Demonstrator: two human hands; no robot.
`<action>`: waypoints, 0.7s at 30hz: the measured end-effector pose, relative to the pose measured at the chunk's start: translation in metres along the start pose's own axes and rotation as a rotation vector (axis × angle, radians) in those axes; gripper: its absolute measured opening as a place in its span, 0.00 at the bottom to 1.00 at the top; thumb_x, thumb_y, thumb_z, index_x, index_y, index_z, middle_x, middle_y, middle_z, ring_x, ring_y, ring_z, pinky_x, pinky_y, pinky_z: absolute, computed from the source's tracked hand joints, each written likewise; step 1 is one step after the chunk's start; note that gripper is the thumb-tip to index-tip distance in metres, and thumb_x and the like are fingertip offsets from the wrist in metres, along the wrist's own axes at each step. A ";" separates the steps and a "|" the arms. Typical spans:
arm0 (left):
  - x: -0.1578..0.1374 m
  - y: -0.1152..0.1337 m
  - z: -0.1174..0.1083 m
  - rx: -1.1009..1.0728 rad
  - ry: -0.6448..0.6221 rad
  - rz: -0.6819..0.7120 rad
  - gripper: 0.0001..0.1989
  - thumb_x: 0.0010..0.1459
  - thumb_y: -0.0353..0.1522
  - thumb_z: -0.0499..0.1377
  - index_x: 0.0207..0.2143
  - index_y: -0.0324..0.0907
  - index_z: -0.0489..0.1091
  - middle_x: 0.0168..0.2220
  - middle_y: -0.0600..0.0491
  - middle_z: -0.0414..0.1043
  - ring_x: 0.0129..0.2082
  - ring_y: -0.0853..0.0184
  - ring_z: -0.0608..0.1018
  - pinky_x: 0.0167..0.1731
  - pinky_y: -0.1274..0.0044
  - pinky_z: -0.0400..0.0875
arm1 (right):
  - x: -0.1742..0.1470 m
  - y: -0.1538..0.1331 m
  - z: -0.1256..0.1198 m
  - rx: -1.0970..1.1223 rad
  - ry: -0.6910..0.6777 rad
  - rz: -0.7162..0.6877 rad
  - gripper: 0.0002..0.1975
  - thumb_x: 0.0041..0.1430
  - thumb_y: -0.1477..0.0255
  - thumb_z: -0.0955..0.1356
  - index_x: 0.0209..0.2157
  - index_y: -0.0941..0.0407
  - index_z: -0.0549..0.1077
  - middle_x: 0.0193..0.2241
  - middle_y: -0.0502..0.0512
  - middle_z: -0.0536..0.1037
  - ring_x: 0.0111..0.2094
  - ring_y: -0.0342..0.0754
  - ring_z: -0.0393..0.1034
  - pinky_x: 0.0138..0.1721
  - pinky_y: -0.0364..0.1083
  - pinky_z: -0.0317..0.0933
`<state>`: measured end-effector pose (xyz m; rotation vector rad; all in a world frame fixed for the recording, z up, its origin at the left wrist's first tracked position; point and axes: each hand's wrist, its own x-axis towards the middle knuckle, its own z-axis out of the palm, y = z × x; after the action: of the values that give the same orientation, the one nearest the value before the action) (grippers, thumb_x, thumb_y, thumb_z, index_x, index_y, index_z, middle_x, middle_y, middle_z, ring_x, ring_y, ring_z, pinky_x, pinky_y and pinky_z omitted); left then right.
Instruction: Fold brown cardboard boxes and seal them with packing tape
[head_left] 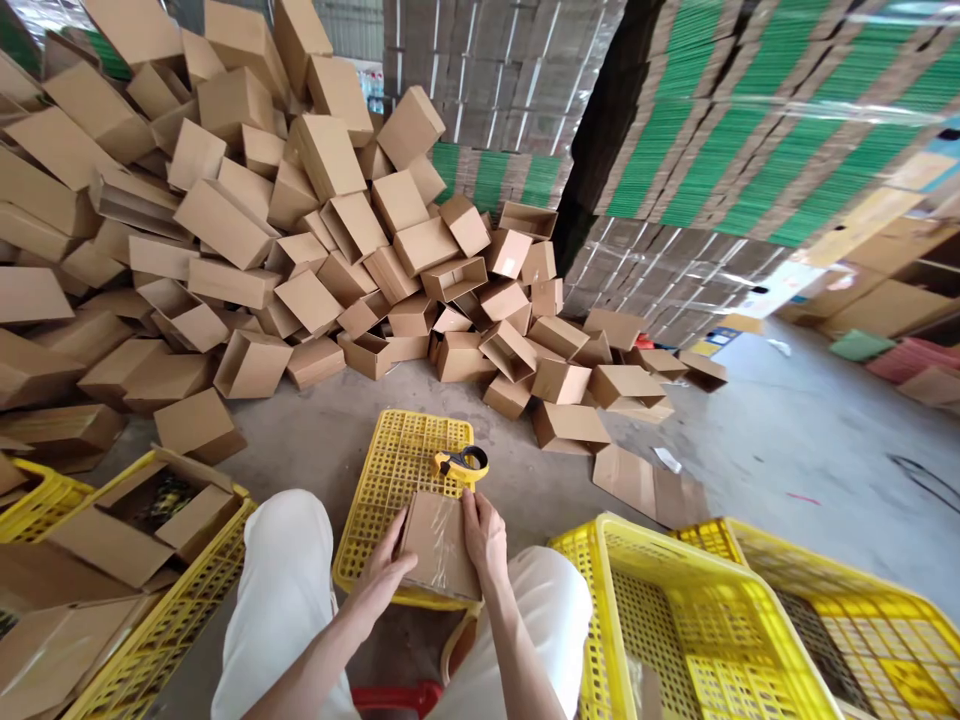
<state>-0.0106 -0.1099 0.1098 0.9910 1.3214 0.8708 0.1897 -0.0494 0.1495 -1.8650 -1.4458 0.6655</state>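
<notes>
A small cardboard box (437, 545) with clear tape across its top is between my two hands, over the near end of an upturned yellow crate (405, 440). My left hand (386, 555) grips the box along its left side. On the right side, my right hand (484, 530) holds it, thumb near the far right corner. Just beyond the box lies a yellow and black tape dispenser (463, 463) on the crate, touched by neither hand as far as I can see. The underside of the box is hidden.
A big heap of cardboard boxes (315, 300) fills the far left and middle. Yellow crates (675, 600) stand at my right. At my left, another yellow crate (187, 560) holds an open box with dark contents. Tall wrapped cardboard stacks (720, 120) rise behind.
</notes>
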 end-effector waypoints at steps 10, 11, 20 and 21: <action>0.045 0.042 0.012 0.003 0.031 0.060 0.35 0.61 0.39 0.60 0.70 0.47 0.63 0.74 0.50 0.60 0.74 0.55 0.62 0.72 0.64 0.56 | 0.003 0.001 0.000 0.037 -0.013 0.016 0.26 0.67 0.46 0.57 0.25 0.49 0.65 0.26 0.52 0.77 0.29 0.50 0.69 0.34 0.46 0.58; 0.047 0.043 0.012 0.014 0.033 0.063 0.35 0.60 0.38 0.60 0.70 0.47 0.63 0.74 0.49 0.60 0.74 0.54 0.62 0.73 0.64 0.56 | 0.002 0.001 -0.001 0.037 -0.016 0.020 0.26 0.67 0.46 0.57 0.25 0.49 0.65 0.26 0.51 0.77 0.29 0.50 0.69 0.34 0.46 0.58; 0.013 0.014 0.007 0.025 0.040 0.016 0.39 0.60 0.39 0.61 0.72 0.47 0.59 0.73 0.49 0.60 0.73 0.53 0.63 0.72 0.65 0.57 | 0.000 0.000 -0.001 0.043 -0.022 0.023 0.27 0.68 0.46 0.57 0.25 0.50 0.64 0.26 0.51 0.77 0.29 0.49 0.67 0.33 0.45 0.57; 0.010 0.009 0.007 0.024 0.050 0.018 0.39 0.60 0.39 0.62 0.72 0.48 0.59 0.73 0.50 0.61 0.73 0.53 0.63 0.72 0.65 0.57 | 0.000 0.001 -0.001 0.043 -0.020 0.024 0.27 0.68 0.46 0.58 0.25 0.50 0.64 0.26 0.50 0.77 0.29 0.49 0.67 0.33 0.45 0.57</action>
<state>-0.0025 -0.0979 0.1149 1.0073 1.3695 0.9003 0.1908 -0.0492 0.1496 -1.8496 -1.4130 0.7233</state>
